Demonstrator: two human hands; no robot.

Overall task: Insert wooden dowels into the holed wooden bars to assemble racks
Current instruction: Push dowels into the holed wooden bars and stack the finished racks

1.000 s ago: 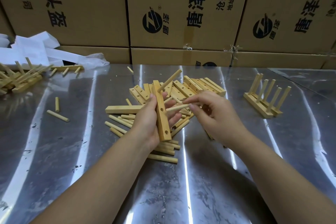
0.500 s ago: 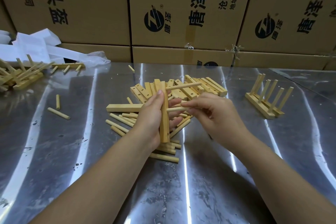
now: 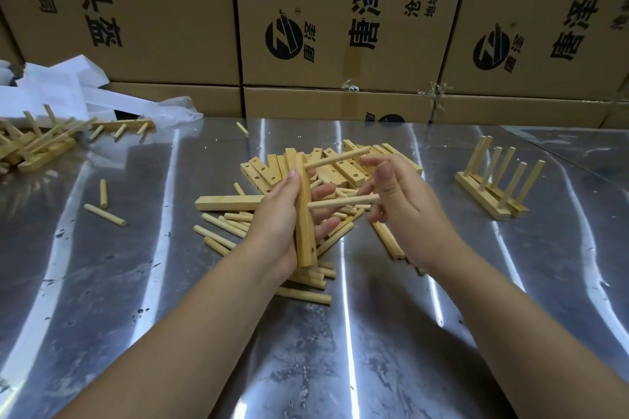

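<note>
The left hand (image 3: 279, 214) is wrapped round a pale square-edged wooden bar with drilled holes (image 3: 304, 224), held over the near side of the heap of loose wooden bars and round dowels (image 3: 343, 167) on the shiny steel worktop (image 3: 136, 282). Two pale round wooden pegs stand out of the bar sideways: the upper dowel (image 3: 337, 157) and the lower dowel (image 3: 343, 202). The right hand (image 3: 405, 204) is half-spread at the lower dowel's free end; whether it pinches the tip or only pushes on it I cannot tell.

The lower dowel looks to be the one being seated. Push straight along its length, brace the bar from behind with the left palm, and line it up parallel with the upper dowel; a skewed push could jam it or split the hole. The empty hole (image 3: 312, 250) at the bar's near end likely comes next. A finished pale wooden rack (image 3: 493, 187) stands well right of the heap.
</note>
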